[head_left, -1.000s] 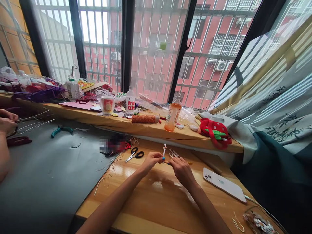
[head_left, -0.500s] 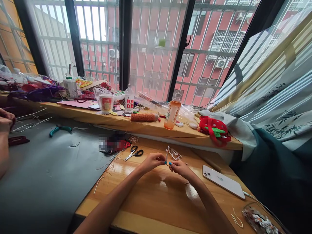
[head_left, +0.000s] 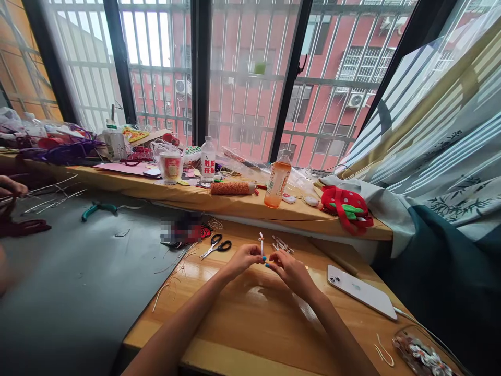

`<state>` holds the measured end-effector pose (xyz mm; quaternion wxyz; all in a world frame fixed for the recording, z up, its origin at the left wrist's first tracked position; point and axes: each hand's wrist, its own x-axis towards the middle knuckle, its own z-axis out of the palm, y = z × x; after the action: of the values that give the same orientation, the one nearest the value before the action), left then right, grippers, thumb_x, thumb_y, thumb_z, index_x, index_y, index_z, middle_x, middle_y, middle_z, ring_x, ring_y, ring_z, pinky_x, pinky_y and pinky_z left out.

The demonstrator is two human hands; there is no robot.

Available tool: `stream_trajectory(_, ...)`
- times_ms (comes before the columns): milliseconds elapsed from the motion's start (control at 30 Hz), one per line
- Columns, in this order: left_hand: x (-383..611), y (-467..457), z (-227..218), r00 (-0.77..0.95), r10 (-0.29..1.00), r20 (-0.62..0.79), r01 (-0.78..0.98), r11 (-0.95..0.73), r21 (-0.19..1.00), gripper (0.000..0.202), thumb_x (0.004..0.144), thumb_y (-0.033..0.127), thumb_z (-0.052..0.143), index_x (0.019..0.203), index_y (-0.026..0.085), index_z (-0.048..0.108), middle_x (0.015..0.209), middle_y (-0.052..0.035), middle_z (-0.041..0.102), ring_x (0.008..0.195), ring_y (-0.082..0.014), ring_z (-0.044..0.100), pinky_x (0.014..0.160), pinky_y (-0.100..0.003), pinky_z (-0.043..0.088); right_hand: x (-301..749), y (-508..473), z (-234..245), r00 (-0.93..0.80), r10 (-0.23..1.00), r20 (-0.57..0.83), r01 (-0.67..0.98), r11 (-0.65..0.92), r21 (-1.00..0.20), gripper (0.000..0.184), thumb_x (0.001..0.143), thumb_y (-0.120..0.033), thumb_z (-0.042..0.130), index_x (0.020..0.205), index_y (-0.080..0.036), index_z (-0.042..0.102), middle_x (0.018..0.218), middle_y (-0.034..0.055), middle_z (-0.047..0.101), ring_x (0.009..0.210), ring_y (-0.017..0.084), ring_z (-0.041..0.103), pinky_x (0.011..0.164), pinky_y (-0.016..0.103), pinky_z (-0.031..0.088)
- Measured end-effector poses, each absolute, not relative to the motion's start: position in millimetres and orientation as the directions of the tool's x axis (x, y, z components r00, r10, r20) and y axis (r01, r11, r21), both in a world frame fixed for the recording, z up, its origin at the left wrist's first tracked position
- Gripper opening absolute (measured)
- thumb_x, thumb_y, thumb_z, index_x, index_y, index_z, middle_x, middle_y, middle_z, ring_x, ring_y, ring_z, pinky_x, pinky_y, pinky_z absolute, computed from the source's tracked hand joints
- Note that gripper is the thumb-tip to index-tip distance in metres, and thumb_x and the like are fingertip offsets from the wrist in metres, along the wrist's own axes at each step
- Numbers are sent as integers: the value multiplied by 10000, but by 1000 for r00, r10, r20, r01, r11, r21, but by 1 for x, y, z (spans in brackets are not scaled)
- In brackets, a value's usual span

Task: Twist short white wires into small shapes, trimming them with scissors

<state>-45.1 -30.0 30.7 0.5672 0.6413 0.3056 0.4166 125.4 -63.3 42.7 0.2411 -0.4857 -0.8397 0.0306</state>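
My left hand (head_left: 243,258) and my right hand (head_left: 290,269) meet over the wooden table (head_left: 250,324), fingertips almost touching. Both pinch a thin white strip (head_left: 261,242) that stands up between them. Just behind my right hand lies a small pile of similar white strips (head_left: 281,243). Black-handled scissors (head_left: 216,246) rest to the left of my left hand.
A white phone (head_left: 362,298) lies right of my hands. The sill holds an orange drink bottle (head_left: 277,181), a water bottle (head_left: 207,162), an orange thread spool (head_left: 231,188) and a strawberry pouch (head_left: 346,208). Another person's hand (head_left: 11,186) works at far left near teal pliers (head_left: 97,208).
The white strip between my fingers has been turned and now stands upright again. My hands stay close together. The other person's hand at far left has shifted slightly.
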Motion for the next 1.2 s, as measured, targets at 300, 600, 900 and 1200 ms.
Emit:
stream_trajectory(300, -43, -28, 27, 437, 894, 101, -216, -4, 976, 247, 523, 305, 657, 635, 111, 555, 557, 0, 555, 547, -100, 483, 590, -232, 357, 132, -59, 34, -658, 527, 537, 741, 577, 343, 214, 842, -137, 348, 892, -167, 553, 733, 38, 567, 665, 134, 500, 625, 249, 325)
stream_trajectory(600, -44, -27, 31, 378, 912, 162, -194, -92, 977, 272, 574, 373, 625, 628, 113, 568, 546, -8, 571, 575, -129, 530, 636, -257, 381, 133, -57, 33, -640, 554, 533, 760, 562, 328, 269, 828, -134, 375, 1055, -155, 517, 720, 40, 585, 645, 143, 511, 615, 250, 345)
stream_trajectory(900, -46, -24, 22, 434, 834, 342, -29, -366, 930, 188, 667, 313, 557, 676, 131, 602, 637, -28, 619, 653, -140, 553, 654, -232, 402, 127, -67, 42, -598, 706, 379, 801, 545, 250, 362, 808, -99, 345, 1144, -178, 454, 836, 56, 638, 694, 144, 578, 577, 218, 359)
stream_trajectory(1200, -42, -28, 20, 444, 798, 407, 137, -510, 849, 81, 658, 218, 569, 655, 140, 588, 612, 12, 580, 581, -92, 493, 570, -185, 362, 121, -70, 43, -444, 865, 234, 893, 407, 192, 265, 853, -236, 290, 1044, -200, 471, 676, 36, 649, 543, 177, 601, 440, 225, 323)
